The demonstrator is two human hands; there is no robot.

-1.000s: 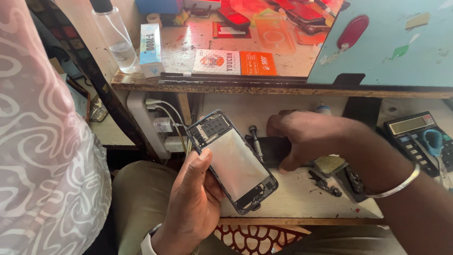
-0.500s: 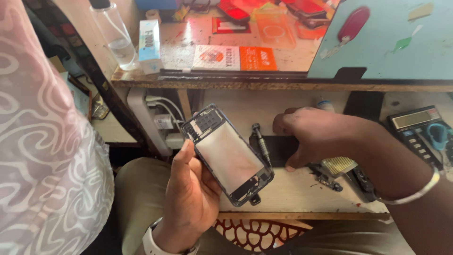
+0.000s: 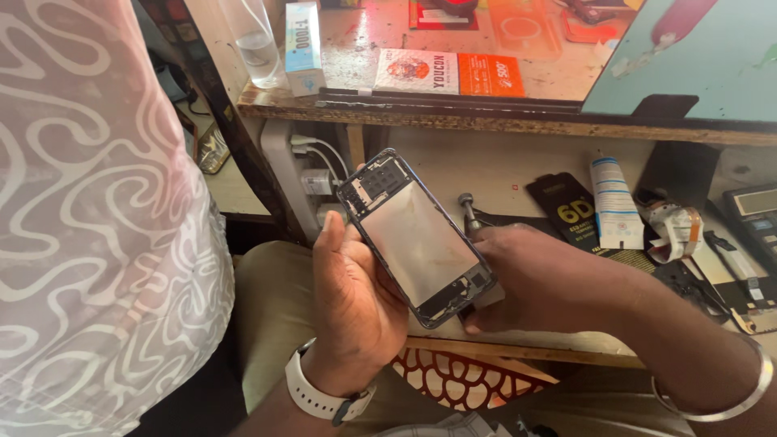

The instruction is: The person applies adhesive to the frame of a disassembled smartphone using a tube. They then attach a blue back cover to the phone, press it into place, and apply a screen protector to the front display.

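Orange-white flat box on shelf, blue-white carton — left

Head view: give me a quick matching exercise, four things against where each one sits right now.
Things:
1. opened phone
2. white tube
3. clear bottle
4. white watch

Places:
A. on the upper shelf, far left
B. on the left wrist
C. lying on the lower bench, right of the black packet
D. held in the left hand, with the right hand at its lower right edge

Pairs: 1-D, 2-C, 3-A, 4-B
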